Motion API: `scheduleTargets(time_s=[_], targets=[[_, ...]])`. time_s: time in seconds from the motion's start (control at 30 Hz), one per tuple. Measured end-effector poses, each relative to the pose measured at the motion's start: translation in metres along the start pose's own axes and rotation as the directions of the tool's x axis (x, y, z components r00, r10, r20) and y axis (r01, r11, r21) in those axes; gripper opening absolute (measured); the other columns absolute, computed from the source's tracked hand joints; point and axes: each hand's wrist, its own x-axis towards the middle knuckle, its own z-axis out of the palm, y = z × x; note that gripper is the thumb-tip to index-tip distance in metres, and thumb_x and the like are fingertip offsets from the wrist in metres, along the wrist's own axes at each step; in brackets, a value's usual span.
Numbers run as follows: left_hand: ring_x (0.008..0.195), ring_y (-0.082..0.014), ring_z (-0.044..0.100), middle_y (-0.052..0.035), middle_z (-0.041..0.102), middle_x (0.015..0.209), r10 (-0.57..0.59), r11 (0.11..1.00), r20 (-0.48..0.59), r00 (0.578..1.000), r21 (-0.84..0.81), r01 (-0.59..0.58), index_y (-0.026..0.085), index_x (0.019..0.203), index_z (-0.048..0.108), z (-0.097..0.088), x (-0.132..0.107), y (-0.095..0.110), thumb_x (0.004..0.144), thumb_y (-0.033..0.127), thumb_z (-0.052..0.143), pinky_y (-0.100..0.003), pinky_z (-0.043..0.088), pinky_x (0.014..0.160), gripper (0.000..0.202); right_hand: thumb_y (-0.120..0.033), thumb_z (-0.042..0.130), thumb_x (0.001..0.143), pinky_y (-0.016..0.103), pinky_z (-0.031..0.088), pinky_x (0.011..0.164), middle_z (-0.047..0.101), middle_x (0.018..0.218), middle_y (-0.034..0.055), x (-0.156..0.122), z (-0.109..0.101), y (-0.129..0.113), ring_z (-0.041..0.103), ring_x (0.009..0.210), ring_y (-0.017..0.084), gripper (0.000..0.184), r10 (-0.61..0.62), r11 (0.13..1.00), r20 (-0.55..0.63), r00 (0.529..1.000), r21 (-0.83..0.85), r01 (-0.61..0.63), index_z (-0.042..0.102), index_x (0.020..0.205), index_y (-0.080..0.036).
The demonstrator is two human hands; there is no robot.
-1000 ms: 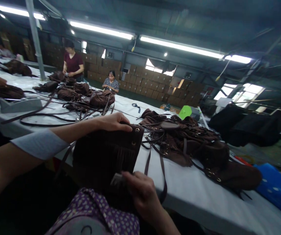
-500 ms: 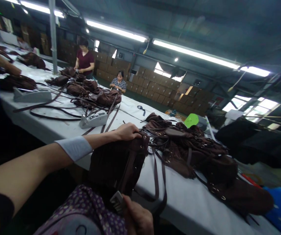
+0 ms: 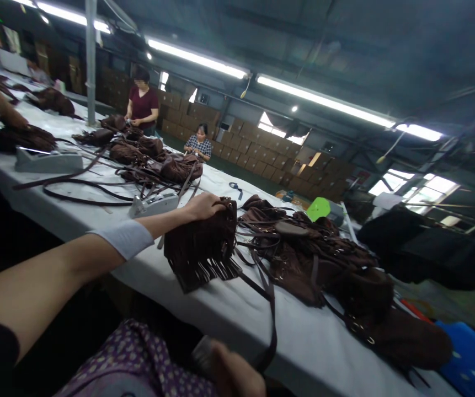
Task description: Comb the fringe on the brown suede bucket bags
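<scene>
Brown suede, likely soft, light and floppy, the fringed bag (image 3: 202,242) lay at the near edge of the white table (image 3: 315,347); the left hand (image 3: 204,205) clutched its top rim, seemingly the firmest hold. A pile of bags (image 3: 328,264) sat at three o'clock. The right hand (image 3: 237,377), at six, was blurred, so its grip could not be told.

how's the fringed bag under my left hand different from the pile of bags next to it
The fringed bag lies single, gripped at its top by the left hand; the pile of bags is a heap no hand touches. The fringed bag's fringe fans out flat; the pile of bags is crumpled, straps tangled. Both are dark brown, on the white table.
</scene>
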Motion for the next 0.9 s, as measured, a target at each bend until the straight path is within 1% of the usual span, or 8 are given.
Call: scheduleTargets(time_s=[0.1,0.2,0.4,0.53,0.6,0.67,0.73,0.9], targets=[[0.073,-0.0212,0.061,-0.0106,0.069,0.078,0.088,0.996,0.095,0.992,-0.018,-0.087,0.015,0.084,0.072,-0.006,-0.004,0.001,0.084,0.049,0.049,-0.026,0.037,0.059,0.041,-0.023,0.043,0.094,0.03,0.056,0.07,0.071,0.089,0.0086,0.019,-0.011,0.017,0.069,0.081,0.021,0.03,0.068,0.994,-0.156,0.985,-0.075,-0.08,0.063,0.116,-0.022],[0.062,-0.0174,0.058,-0.0068,0.067,0.068,0.154,0.988,0.211,0.965,-0.055,-0.146,0.015,0.078,0.072,-0.002,-0.014,0.009,0.081,0.047,0.053,-0.025,0.034,0.054,0.037,-0.023,0.045,0.094,0.028,0.052,0.067,0.069,0.086,0.0076,0.046,-0.025,0.025,0.066,0.078,0.019,0.023,-0.005,0.988,-0.186,0.983,-0.154,-0.024,0.064,0.105,-0.019],[0.054,-0.0128,0.049,-0.001,0.058,0.058,0.291,0.944,0.392,0.873,-0.265,-0.196,0.012,0.071,0.068,0.007,-0.03,0.031,0.081,0.048,0.052,-0.023,0.03,0.05,0.041,-0.015,0.04,0.095,0.03,0.041,0.073,0.063,0.083,0.0055,0.123,-0.039,0.012,0.054,0.079,0.018,0.027,-0.259,0.896,-0.022,0.966,-0.379,0.232,0.065,0.105,-0.02],[0.05,-0.0107,0.043,0.002,0.051,0.052,0.342,0.914,0.443,0.829,-0.36,-0.185,0.011,0.068,0.067,0.008,-0.03,0.042,0.08,0.046,0.053,-0.022,0.028,0.046,0.04,-0.015,0.051,0.089,0.031,0.035,0.071,0.062,0.084,0.0044,0.149,-0.022,0.012,0.051,0.079,0.018,0.023,-0.281,0.799,0.281,0.918,-0.461,0.386,0.064,0.107,-0.023],[0.05,-0.0109,0.045,0.0016,0.052,0.052,0.317,0.934,0.448,0.836,-0.301,-0.193,0.011,0.068,0.068,0.01,-0.028,0.042,0.079,0.045,0.055,-0.022,0.028,0.046,0.039,-0.014,0.057,0.084,0.03,0.033,0.067,0.063,0.082,0.0028,0.148,-0.013,0.013,0.052,0.079,0.018,0.024,-0.223,0.782,0.445,0.867,-0.45,0.432,0.063,0.105,-0.024],[0.051,-0.0118,0.048,0.0001,0.057,0.055,0.298,0.95,0.44,0.847,-0.227,-0.215,0.012,0.071,0.07,0.012,-0.027,0.038,0.078,0.044,0.057,-0.022,0.03,0.046,0.035,-0.014,0.06,0.078,0.029,0.031,0.063,0.063,0.079,0.0012,0.142,-0.01,0.01,0.053,0.077,0.018,0.023,-0.167,0.801,0.548,0.819,-0.409,0.437,0.064,0.098,-0.024],[0.052,-0.0131,0.051,-0.0021,0.062,0.058,0.288,0.956,0.424,0.859,-0.171,-0.236,0.014,0.073,0.071,0.015,-0.026,0.032,0.076,0.043,0.06,-0.023,0.031,0.048,0.032,-0.014,0.06,0.074,0.028,0.029,0.059,0.064,0.076,0.0002,0.137,-0.013,0.001,0.054,0.074,0.017,0.018,-0.14,0.834,0.593,0.793,-0.361,0.417,0.064,0.089,-0.024],[0.065,-0.0186,0.059,-0.0088,0.069,0.071,0.234,0.972,0.329,0.915,-0.071,-0.223,0.016,0.076,0.073,0.021,-0.02,0.014,0.077,0.041,0.061,-0.025,0.035,0.056,0.027,-0.014,0.058,0.069,0.027,0.027,0.056,0.063,0.07,-0.0006,0.123,-0.026,-0.026,0.054,0.066,0.015,0.013,-0.121,0.871,0.606,0.786,-0.315,0.376,0.061,0.077,-0.023]])
